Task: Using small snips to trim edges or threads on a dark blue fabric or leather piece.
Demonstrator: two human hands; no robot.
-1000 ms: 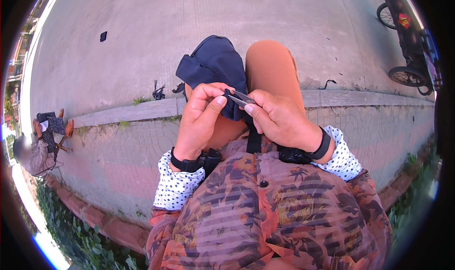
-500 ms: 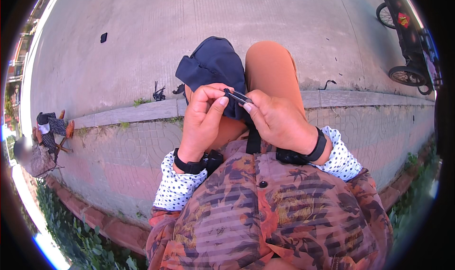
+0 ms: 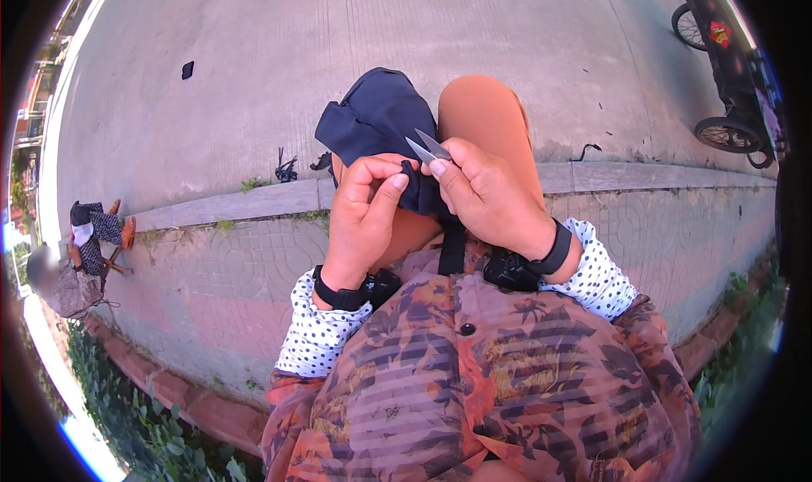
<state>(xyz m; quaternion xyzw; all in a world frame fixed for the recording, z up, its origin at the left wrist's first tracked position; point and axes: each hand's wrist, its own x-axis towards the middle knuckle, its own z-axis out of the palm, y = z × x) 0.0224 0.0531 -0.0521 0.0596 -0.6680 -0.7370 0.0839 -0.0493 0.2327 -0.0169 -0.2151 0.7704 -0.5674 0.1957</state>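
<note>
From where I stand, I see the person's left hand [image 3: 355, 224] with thumb and forefinger closed together, pinching a small bunched edge of dark navy fabric [image 3: 381, 114]. The rest of that fabric drapes over the left knee, beside the bare stretch of orange-brown trouser leg [image 3: 485, 114] on the right. The right hand [image 3: 495, 199] has its fingers curled firmly around small pointed metal snips [image 3: 428, 146]. Their silver blades stand apart in a narrow V, tips aimed up and to the left over the fabric, clear of the pinched edge. I can't make out the handles inside the fist.

White cuffs with dark polka dots [image 3: 323, 331] show below the black wrist straps [image 3: 342, 298]. Stringy black scraps [image 3: 286, 167] lie on the grey pavement [image 3: 254, 93] beyond the kerb. Off to the left sits another person [image 3: 74, 286]; at the far right stands a dark wheeled cart [image 3: 726, 72].
</note>
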